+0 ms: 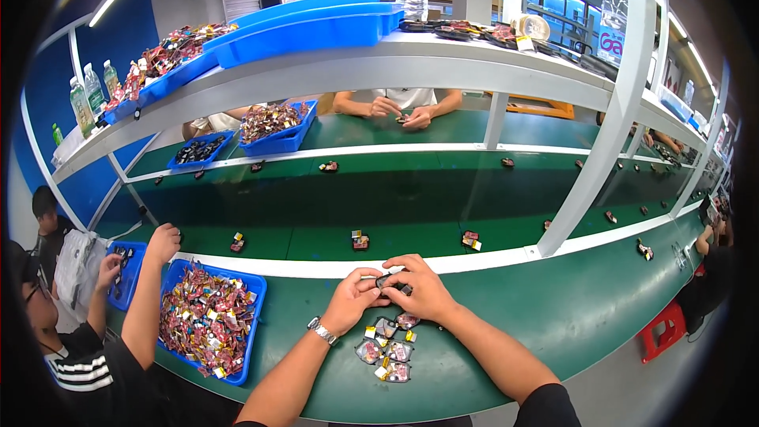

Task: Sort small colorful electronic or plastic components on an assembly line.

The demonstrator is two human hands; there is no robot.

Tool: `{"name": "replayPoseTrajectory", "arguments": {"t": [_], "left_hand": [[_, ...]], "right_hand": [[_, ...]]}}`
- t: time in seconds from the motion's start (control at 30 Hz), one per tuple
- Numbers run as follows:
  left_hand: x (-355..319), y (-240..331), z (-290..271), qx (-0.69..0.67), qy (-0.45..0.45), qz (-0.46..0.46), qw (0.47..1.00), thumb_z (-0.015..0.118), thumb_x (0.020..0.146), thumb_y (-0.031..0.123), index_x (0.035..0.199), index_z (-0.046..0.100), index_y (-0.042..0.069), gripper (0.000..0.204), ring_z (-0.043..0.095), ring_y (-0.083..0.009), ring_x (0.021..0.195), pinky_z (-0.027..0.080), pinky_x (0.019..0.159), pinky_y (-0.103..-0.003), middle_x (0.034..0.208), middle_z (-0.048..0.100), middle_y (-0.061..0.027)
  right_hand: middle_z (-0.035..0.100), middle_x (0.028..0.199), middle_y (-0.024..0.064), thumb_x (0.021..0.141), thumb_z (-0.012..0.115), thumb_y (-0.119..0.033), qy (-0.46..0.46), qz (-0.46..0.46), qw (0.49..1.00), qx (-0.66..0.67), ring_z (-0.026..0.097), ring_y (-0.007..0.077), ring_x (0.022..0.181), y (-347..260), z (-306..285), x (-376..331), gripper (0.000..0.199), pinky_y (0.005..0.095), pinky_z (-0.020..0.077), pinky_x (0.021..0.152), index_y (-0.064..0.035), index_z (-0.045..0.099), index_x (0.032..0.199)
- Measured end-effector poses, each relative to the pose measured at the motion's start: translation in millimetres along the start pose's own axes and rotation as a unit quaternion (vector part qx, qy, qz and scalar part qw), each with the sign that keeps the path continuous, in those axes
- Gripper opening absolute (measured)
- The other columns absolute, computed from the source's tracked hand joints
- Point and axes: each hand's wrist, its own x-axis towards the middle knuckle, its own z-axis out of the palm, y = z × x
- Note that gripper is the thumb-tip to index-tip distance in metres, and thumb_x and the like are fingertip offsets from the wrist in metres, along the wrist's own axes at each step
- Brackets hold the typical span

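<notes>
Looks smooth, softly glossy across green worktop point(585, 300). Glossy plastic in blue tray point(258, 312), smooth plastic in red stool point(664, 332). Painted metal on white upright point(597, 150); shiny metal on watch band point(323, 335). Dark plastic on held piece point(405, 289).

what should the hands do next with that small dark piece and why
Probably tilt the small dark piece slightly for a check before setting it down: the left hand and right hand both hold it and partly cover it, so its condition is hard to judge. Several small parts already lie close by on the green table.
</notes>
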Motion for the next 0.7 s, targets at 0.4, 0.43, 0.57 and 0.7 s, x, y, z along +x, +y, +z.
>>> {"name": "replayPoseTrajectory", "arguments": {"t": [0.4,0.43,0.57,0.7], "left_hand": [[-0.1,-2.9,-4.1,-0.013,-0.011,-0.002,1.0,0.044,0.099,0.001,0.127,0.043,0.002,0.028,0.063,-0.0205,0.107,0.054,0.094,-0.034,0.114,0.062,-0.0159],[-0.2,-3.1,-4.3,-0.013,-0.011,-0.002,1.0,0.044,0.099,0.001,0.127,0.043,0.002,0.028,0.063,-0.0205,0.107,0.054,0.094,-0.034,0.114,0.062,-0.0159],[-0.1,-3.3,-4.7,-0.008,-0.009,0.001,1.0,0.045,0.099,0.001,0.127,0.043,0.002,0.028,0.063,-0.0207,0.107,0.054,0.093,-0.033,0.115,0.062,-0.0163],[0.5,-1.3,-1.5,-0.012,-0.007,-0.002,1.0,0.046,0.099,0.0,0.125,0.045,0.002,0.026,0.063,-0.021,0.106,0.055,0.092,-0.033,0.115,0.062,-0.0169]], "right_hand": [[0.061,0.118,0.0074,0.082,0.072,-0.014,0.014,0.025,0.999,0.04,0.053,0.0275,0.114,1.9,8.2,-4.1,0.012,0.0377,0.0453,0.096,-0.0074,0.073,0.092],[0.061,0.117,0.0075,0.081,0.072,-0.014,0.02,0.039,0.998,0.049,0.053,0.0278,0.114,1.3,9.8,-4.4,0.012,0.0376,0.045,0.097,-0.0076,0.073,0.092],[0.062,0.116,0.0074,0.081,0.072,-0.013,0.025,0.052,0.996,0.07,0.053,0.0281,0.114,1.0,13.0,-5.0,0.012,0.0374,0.0448,0.097,-0.008,0.074,0.092],[0.063,0.118,0.0067,0.079,0.074,-0.013,0.035,0.039,0.998,0.041,0.055,0.0271,0.114,3.6,13.4,-6.4,0.015,0.037,0.0479,0.093,-0.0092,0.074,0.094]]}}
